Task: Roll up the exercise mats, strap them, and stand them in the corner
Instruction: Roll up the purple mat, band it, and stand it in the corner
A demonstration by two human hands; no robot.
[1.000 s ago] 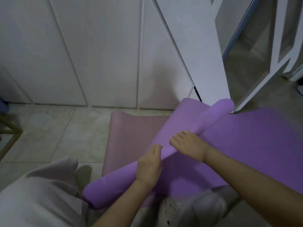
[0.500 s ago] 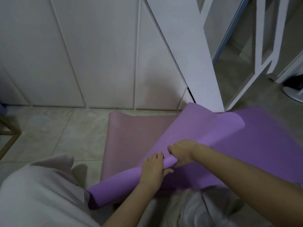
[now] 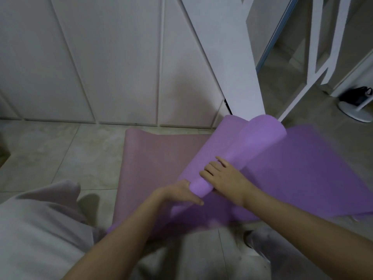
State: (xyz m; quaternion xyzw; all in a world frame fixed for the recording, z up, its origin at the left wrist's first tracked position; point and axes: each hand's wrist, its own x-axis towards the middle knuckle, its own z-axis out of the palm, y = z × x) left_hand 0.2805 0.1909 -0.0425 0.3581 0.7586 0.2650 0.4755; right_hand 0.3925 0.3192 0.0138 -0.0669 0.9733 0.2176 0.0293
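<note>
A purple exercise mat (image 3: 302, 168) lies on the floor, its near end curled into a loose roll (image 3: 260, 142) that runs from lower left to upper right. My right hand (image 3: 224, 176) rests on top of the roll with its fingers spread over the curve. My left hand (image 3: 181, 191) holds the roll from the left side, its fingers tucked under the curled edge and partly hidden, the thumb below. A dusty pink mat (image 3: 157, 158) lies flat underneath and to the left of the purple one.
White cabinet doors (image 3: 111, 57) close off the back. A white panel (image 3: 232, 57) leans at the roll's far end. At the far right stands a round white base (image 3: 355, 110). My knee in light trousers (image 3: 40, 219) is at lower left, on beige floor tiles (image 3: 60, 154).
The roll's far end has curled over tighter. My right hand moved from gripping the edge onto the top of the roll; my left hand slid under the curled edge.
</note>
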